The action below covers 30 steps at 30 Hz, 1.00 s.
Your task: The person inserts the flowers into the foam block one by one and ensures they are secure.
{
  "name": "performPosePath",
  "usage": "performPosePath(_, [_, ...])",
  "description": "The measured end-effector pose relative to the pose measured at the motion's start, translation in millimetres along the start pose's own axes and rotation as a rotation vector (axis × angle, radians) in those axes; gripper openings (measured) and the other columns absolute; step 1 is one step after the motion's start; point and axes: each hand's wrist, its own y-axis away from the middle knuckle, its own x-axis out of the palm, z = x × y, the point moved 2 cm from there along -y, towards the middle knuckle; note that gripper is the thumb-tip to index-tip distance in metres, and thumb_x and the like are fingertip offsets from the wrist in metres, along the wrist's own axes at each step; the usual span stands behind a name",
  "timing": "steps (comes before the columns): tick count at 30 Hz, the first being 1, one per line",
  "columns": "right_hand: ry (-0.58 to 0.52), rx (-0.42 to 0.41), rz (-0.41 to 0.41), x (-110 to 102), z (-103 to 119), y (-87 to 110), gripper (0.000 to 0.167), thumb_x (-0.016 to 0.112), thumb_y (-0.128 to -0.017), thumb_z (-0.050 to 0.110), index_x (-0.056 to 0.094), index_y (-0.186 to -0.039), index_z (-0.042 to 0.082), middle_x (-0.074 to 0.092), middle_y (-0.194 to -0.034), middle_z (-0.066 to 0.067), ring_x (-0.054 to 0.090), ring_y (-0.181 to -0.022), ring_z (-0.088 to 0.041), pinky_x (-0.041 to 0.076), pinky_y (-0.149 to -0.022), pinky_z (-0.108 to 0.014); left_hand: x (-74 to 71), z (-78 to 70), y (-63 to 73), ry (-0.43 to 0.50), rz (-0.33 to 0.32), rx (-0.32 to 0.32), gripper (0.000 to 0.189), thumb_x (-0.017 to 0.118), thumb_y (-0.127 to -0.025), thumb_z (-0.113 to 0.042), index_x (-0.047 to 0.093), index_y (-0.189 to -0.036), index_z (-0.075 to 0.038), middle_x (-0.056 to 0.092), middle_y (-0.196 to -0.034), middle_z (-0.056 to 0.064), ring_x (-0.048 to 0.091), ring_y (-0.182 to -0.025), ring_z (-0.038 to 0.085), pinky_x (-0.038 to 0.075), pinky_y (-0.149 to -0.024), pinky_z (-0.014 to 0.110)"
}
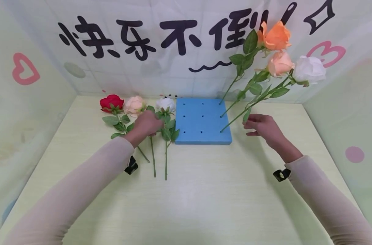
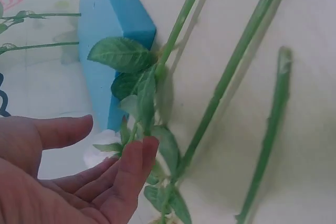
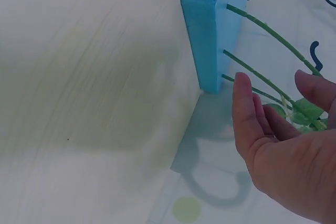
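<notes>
My left hand [image 1: 146, 124] is over the flowers lying left of a blue block [image 1: 193, 124] with holes. In the left wrist view its thumb and fingers are apart beside the leafy stem of a white rose [image 1: 165, 104]; no grip on it shows. A pink rose [image 1: 134, 104] and a red rose [image 1: 111, 102] lie further left, partly behind the hand. My right hand [image 1: 263, 128] is in the air right of the block, fingers loosely extended. It is close to a leaf of the standing white rose [image 1: 309, 70]; I cannot tell whether they touch.
An orange rose [image 1: 277, 36] and a peach rose [image 1: 280, 63] also stand in the block's right column of holes, leaning right. A white printed backdrop [image 1: 161, 75] rises behind the pale table [image 1: 186, 197], with light side walls left and right.
</notes>
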Motion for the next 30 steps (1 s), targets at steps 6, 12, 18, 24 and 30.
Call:
performPosePath(6, [-0.106,0.087,0.065,0,-6,-3.4,0.062,0.055,-0.1,0.021,0.029,-0.146,-0.012,0.039,-0.145,-0.029,0.045,-0.129,-0.041,0.053,-0.093,-0.037,9.2,8.6,9.1,0.27,0.128,-0.137,0.024,0.063,-0.089,-0.013,0.045,-0.075,-0.009,0.055,-0.079,0.01,0.058,-0.062,0.02,0.057,-0.076,0.04])
performPosePath(12, [-0.201,0.165,0.095,5,-14,-9.0,0.068,0.056,-0.1,0.021,0.021,-0.149,-0.01,0.034,-0.15,-0.025,0.041,-0.133,-0.04,0.052,-0.095,-0.035,15.8,13.4,11.5,0.387,0.149,-0.212,0.032,0.065,-0.09,-0.013,0.051,-0.114,0.003,0.058,-0.094,0.017,0.059,-0.068,0.022,0.056,-0.078,0.039])
performPosePath(18, [-0.252,0.214,0.091,15,-21,-16.8,0.062,0.056,-0.099,0.019,0.028,-0.148,-0.006,0.036,-0.15,-0.021,0.044,-0.131,-0.035,0.051,-0.096,-0.035,20.8,13.5,12.0,0.447,0.157,-0.228,0.037,0.065,-0.09,-0.011,0.048,-0.12,0.003,0.059,-0.092,0.015,0.058,-0.063,0.02,0.055,-0.068,0.035])
performPosePath(24, [-0.23,0.24,0.107,27,-24,-23.6,0.058,0.057,-0.098,0.018,0.034,-0.147,-0.004,0.042,-0.143,-0.02,0.047,-0.126,-0.032,0.047,-0.101,-0.041,25.9,9.9,13.2,0.421,0.153,-0.244,0.025,0.065,-0.089,-0.01,0.057,-0.109,0.002,0.061,-0.088,0.013,0.06,-0.058,0.017,0.057,-0.067,0.034])
performPosePath(30, [-0.194,0.235,0.112,38,-25,-28.6,0.054,0.057,-0.098,0.018,0.039,-0.143,-0.005,0.054,-0.117,-0.011,0.057,-0.103,-0.02,0.052,-0.095,-0.04,29.7,5.3,11.9,0.389,0.127,-0.279,0.02,0.067,-0.088,-0.01,0.061,-0.103,0.002,0.064,-0.084,0.014,0.065,-0.063,0.02,0.059,-0.073,0.037])
